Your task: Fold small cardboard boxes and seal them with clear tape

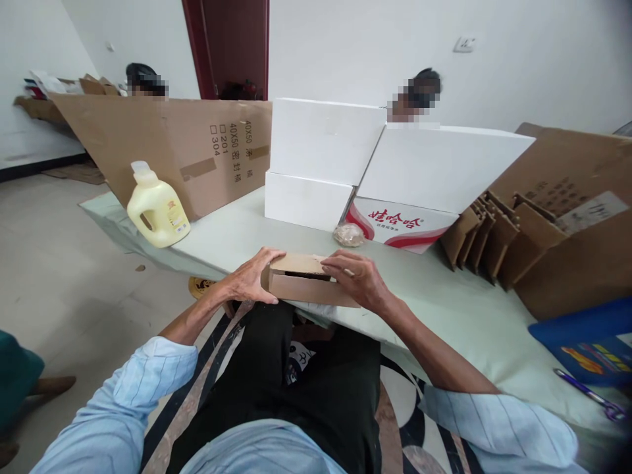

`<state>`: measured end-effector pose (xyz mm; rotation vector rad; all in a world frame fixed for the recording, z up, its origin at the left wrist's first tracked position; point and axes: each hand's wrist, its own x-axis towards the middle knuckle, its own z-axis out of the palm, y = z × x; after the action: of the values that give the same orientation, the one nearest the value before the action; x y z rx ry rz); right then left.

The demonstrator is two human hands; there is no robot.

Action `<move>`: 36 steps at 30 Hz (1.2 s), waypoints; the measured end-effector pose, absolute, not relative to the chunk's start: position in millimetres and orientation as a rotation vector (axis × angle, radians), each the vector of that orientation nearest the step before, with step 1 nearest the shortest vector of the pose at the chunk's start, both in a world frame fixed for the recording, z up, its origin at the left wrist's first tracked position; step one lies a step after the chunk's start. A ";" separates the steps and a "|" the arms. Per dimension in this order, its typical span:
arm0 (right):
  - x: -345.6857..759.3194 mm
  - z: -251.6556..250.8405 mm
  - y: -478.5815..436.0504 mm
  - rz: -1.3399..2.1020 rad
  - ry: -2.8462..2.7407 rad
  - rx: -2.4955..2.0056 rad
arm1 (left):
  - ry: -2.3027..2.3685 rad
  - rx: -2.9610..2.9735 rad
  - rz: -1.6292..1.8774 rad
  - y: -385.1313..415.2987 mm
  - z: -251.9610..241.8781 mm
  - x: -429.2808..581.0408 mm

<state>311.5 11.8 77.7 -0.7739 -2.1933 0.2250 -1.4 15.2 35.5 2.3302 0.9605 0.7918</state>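
Note:
A small brown cardboard box (pixel 311 290) lies at the front edge of the table, a dark gap showing along its partly opened top. My left hand (pixel 251 276) grips its left end, thumb on the near side and fingers at the far side. At the box's right end, my right hand (pixel 358 276) has its fingers bent together over the top flap, pinching or pressing it. A clear, crumpled plastic-looking lump (pixel 349 235), perhaps a tape roll, sits just beyond the box. What is inside the box is hidden.
White boxes (pixel 326 141) stand stacked behind, one printed red box (pixel 402 224) among them. A yellow detergent bottle (pixel 158 207) and large carton (pixel 207 151) are at left. Folded cardboard pieces (pixel 494 237), a blue container (pixel 587 342) and a pen (pixel 590 394) are at right. Two people sit beyond.

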 end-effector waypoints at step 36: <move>349.0 97.3 109.2 0.884 -1.465 -1.119 | 1.011 2.453 0.631 -2.5 42.2 0.1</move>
<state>349.0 109.2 97.3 -1.1189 -1.4653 0.8839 0.1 -2.5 42.2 2.4529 1.0106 0.6308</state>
